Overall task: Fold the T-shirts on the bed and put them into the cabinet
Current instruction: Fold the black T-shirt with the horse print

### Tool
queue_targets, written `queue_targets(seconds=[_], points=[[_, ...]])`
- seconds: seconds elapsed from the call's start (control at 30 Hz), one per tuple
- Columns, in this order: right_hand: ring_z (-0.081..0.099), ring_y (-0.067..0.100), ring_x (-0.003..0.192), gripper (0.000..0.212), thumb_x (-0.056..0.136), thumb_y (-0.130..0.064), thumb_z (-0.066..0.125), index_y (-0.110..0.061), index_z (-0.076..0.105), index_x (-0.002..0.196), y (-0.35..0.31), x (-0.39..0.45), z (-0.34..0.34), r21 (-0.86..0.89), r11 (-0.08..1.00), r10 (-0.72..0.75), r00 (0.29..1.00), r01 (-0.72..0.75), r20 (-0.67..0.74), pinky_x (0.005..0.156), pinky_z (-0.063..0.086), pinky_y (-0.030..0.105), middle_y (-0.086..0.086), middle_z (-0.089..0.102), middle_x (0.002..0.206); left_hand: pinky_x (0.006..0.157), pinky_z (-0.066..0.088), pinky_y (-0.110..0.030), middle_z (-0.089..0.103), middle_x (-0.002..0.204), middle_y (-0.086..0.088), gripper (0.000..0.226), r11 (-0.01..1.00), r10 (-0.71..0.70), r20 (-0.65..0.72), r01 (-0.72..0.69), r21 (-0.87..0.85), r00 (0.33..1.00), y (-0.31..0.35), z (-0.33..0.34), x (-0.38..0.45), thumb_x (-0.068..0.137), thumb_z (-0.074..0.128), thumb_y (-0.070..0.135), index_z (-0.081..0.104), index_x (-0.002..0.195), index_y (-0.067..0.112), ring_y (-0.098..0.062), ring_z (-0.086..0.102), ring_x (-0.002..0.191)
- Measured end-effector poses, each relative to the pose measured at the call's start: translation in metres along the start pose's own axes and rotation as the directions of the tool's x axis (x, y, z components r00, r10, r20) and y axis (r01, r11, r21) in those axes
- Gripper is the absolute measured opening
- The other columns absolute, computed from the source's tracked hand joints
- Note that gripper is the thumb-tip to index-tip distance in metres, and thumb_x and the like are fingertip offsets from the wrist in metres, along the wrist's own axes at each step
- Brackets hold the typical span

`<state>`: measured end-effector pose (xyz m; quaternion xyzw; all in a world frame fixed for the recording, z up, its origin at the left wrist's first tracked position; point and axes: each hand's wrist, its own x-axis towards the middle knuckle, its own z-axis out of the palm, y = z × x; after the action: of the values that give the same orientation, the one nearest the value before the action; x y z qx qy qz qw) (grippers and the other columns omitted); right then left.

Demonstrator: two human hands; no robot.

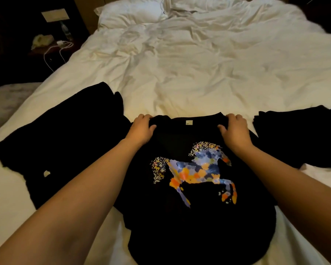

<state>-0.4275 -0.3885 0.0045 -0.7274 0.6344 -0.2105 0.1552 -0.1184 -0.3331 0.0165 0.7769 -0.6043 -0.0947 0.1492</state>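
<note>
The black horse-print T-shirt (189, 188) lies print-up on the bed (199, 73). The left hand (141, 127) and right hand (235, 129) each pinch a shoulder beside its collar label. Spreading looks done; folding seems next, probably flipping it print-down.

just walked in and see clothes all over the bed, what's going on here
A person is laying out a black T-shirt with a colourful horse print on the white bed, print side up. The left hand and the right hand each grip the shirt's shoulder area beside the collar. It is spread flat, not yet folded. Another black garment lies loose to the left, and a further dark one lies to the right. No cabinet is in view.
</note>
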Motion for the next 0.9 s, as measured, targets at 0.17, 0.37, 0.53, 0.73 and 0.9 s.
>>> queue_targets(seconds=[0.17, 0.37, 0.53, 0.73, 0.9], points=[[0.018, 0.037, 0.145, 0.066, 0.096, -0.023, 0.063, -0.007, 0.031, 0.151, -0.008, -0.034, -0.004, 0.087, 0.996, -0.025, 0.999, 0.028, -0.029, 0.116, 0.024, 0.045, 0.022, 0.024, 0.155, 0.122, 0.020, -0.041, 0.016, 0.163, -0.014, 0.070, 0.996, -0.040, 0.020, 0.042, -0.079, 0.999, 0.015, 0.003, -0.030, 0.101, 0.055, 0.033, 0.020, 0.158, 0.011, -0.031, 0.015, 0.151], [0.021, 0.032, 0.144, 0.058, 0.096, -0.027, 0.063, -0.008, 0.040, 0.146, -0.017, -0.089, -0.012, 0.028, 0.997, -0.071, 0.997, 0.070, 0.021, 0.115, 0.027, 0.041, 0.017, 0.030, 0.153, 0.125, 0.011, -0.049, 0.008, 0.167, -0.008, 0.061, 0.991, -0.047, 0.115, 0.061, -0.117, 0.992, 0.029, 0.006, -0.101, 0.102, 0.051, 0.032, 0.027, 0.157, 0.018, -0.026, -0.003, 0.154], [0.039, 0.026, 0.130, 0.048, 0.096, -0.040, 0.060, -0.015, 0.050, 0.136, -0.025, -0.137, -0.013, -0.045, 0.994, -0.087, 0.984, 0.095, 0.157, 0.106, 0.038, 0.036, 0.009, 0.044, 0.140, 0.125, 0.007, -0.043, 0.023, 0.164, -0.009, 0.050, 0.963, -0.049, 0.108, 0.075, -0.258, 0.993, 0.025, 0.004, -0.168, 0.105, 0.045, 0.040, 0.042, 0.151, 0.020, -0.024, 0.009, 0.154], [0.051, 0.021, 0.117, 0.051, 0.089, -0.059, 0.060, -0.018, 0.063, 0.120, -0.029, -0.235, -0.017, 0.036, 0.989, -0.150, 0.980, 0.147, 0.133, 0.097, 0.045, 0.037, 0.000, 0.058, 0.119, 0.122, 0.023, -0.040, 0.033, 0.158, -0.003, 0.049, 0.883, -0.184, -0.078, 0.129, -0.452, 0.980, 0.024, 0.021, -0.260, 0.101, 0.056, 0.035, 0.048, 0.147, 0.020, -0.021, 0.026, 0.148], [0.057, 0.024, 0.107, 0.056, 0.078, -0.058, 0.072, -0.017, 0.071, 0.115, -0.023, -0.315, -0.010, 0.068, 0.970, -0.231, 0.972, 0.234, -0.049, 0.092, 0.050, 0.041, 0.000, 0.067, 0.110, 0.106, 0.043, -0.038, 0.058, 0.129, -0.001, 0.038, 0.934, -0.042, -0.320, -0.076, -0.349, 0.947, 0.026, 0.043, -0.329, 0.093, 0.058, 0.039, 0.067, 0.123, 0.016, -0.021, 0.054, 0.122]])
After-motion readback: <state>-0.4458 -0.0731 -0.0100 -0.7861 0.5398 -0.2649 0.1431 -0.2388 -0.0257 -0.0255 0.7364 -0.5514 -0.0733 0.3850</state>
